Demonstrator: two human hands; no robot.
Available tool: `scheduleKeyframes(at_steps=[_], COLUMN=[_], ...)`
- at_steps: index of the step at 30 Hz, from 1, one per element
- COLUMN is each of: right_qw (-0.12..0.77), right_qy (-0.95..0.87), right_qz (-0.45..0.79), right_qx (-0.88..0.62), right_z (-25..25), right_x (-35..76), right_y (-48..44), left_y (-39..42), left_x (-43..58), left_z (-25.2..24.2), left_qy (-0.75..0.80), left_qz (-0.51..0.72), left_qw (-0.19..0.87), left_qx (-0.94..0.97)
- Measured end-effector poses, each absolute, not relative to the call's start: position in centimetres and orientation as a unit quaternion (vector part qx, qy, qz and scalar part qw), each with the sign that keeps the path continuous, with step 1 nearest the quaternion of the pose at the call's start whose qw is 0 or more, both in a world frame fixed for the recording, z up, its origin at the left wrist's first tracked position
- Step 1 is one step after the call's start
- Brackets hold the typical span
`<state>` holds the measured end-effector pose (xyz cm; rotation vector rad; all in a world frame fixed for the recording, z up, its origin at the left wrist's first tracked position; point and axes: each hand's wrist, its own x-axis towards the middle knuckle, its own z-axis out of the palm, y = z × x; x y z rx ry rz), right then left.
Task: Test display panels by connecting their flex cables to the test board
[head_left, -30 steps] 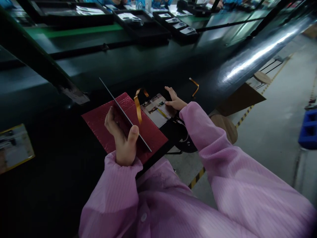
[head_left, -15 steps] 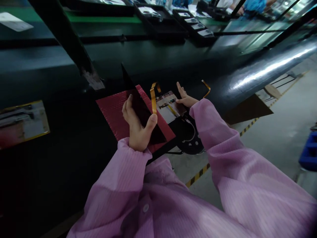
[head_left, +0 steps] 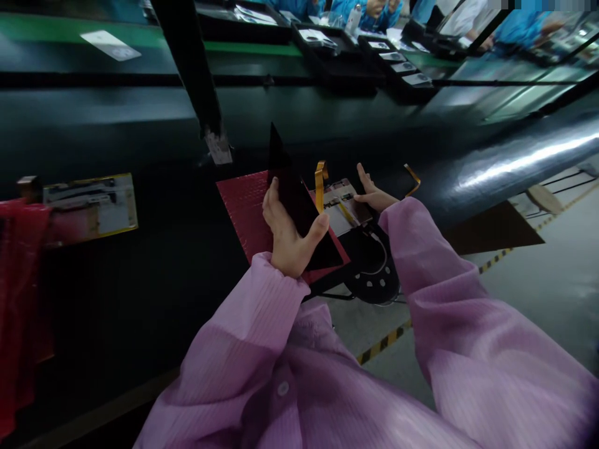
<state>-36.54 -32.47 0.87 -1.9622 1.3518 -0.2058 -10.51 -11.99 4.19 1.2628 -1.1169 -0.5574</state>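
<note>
My left hand [head_left: 287, 237] grips a thin dark flat panel [head_left: 299, 199] by its edges, holding it tilted above a pink bubble-wrap sheet [head_left: 243, 206]. An orange ribbon cable [head_left: 320, 186] rises beside the panel's right side. Right of it lies an opened electronic unit [head_left: 344, 206] with a white face, small circuit parts and a yellow strip. At that unit's right edge is my right hand [head_left: 373, 192], fingers spread and thumb at or just over the unit. A white cable [head_left: 384, 249] runs from the unit's lower edge. Whether the thumb presses on it I cannot tell.
On the dark bench at left lie another flat unit [head_left: 115, 206] and red bubble wrap [head_left: 19, 280]. A black post [head_left: 196, 75] stands ahead. Beyond are black trays [head_left: 341, 62] and co-workers in blue sleeves [head_left: 519, 28]. A brown sheet [head_left: 496, 231] juts out at right.
My view has swung left, so everything sits further right and the red bubble wrap shows at left. Both hands keep nearly the same pose, with the panel still in my left hand.
</note>
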Motion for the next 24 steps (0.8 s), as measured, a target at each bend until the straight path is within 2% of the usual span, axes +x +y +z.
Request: scheduleKeyframes(at_steps=[7, 17, 24], right_qw=[0.344, 0.353, 0.35], right_qy=[0.535, 0.529, 0.52], right_qz=[-0.068, -0.063, -0.084], right_qx=[-0.769, -0.769, -0.774], right_z=[1.03, 1.03, 0.44], right_x=[-36.46, -36.5, -36.85], right_y=[-32.21, -32.36, -32.73], left_y=[-11.78, -11.71, -11.53], left_x=[-10.52, -11.06, -11.0], left_z=[4.54, 4.55, 5.13], left_qy=[-0.482, -0.472, -0.463], left_qz=[-0.239, -0.226, -0.242], left_qw=[0.625, 0.662, 0.65], left_qx=[0.566, 0.537, 0.552])
